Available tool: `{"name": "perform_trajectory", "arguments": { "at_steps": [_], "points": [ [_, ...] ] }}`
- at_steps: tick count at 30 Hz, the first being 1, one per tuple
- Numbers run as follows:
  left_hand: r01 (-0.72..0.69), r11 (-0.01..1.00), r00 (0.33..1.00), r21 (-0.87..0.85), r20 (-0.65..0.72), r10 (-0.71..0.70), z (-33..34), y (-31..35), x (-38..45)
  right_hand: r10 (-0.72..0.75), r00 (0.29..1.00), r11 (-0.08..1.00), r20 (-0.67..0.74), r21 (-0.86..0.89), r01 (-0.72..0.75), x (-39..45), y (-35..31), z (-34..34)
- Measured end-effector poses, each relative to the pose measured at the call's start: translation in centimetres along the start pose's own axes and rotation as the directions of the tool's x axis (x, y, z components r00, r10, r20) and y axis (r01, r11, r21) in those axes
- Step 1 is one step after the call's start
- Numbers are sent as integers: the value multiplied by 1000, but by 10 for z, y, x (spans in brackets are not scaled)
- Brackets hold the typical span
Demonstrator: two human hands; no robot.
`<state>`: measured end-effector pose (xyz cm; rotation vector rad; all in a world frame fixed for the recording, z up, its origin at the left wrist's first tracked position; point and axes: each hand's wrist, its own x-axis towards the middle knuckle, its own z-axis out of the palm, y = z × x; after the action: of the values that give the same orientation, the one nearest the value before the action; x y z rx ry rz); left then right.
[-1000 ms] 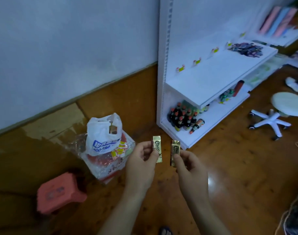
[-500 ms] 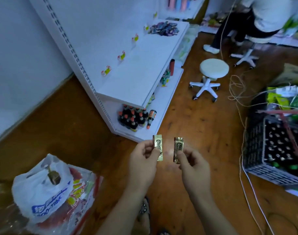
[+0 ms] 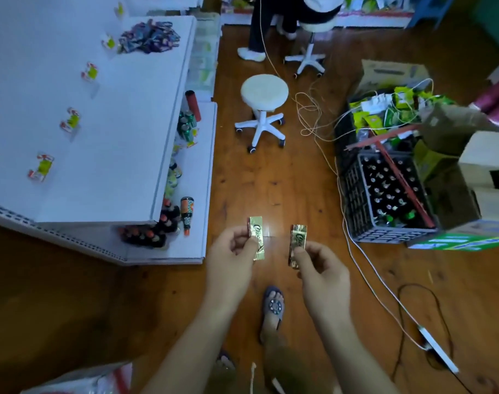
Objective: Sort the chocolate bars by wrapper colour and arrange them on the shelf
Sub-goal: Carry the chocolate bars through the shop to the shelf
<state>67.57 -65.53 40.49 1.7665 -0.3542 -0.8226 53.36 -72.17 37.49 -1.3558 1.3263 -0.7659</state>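
Now my view has swung from the bag to the shelf [image 3: 106, 155]; left hand [image 3: 231, 263] and right hand [image 3: 320, 275] each still pinch a gold bar [image 3: 256, 241], fingers clamped, ready for placing.

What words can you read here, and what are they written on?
"Choco": gold bar in the left hand.
"Choc", the rest hidden by the thumb: gold bar in the right hand.
Shelf tags, bottle labels and boxes: too blurred to read.
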Motion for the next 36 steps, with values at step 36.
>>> {"name": "perform_trajectory", "arguments": {
  "at_steps": [36],
  "points": [
    [37, 999, 999, -23, -30, -38, 141, 184, 459, -70, 990, 993, 121, -81, 80, 487, -164, 145]
  ]
}}
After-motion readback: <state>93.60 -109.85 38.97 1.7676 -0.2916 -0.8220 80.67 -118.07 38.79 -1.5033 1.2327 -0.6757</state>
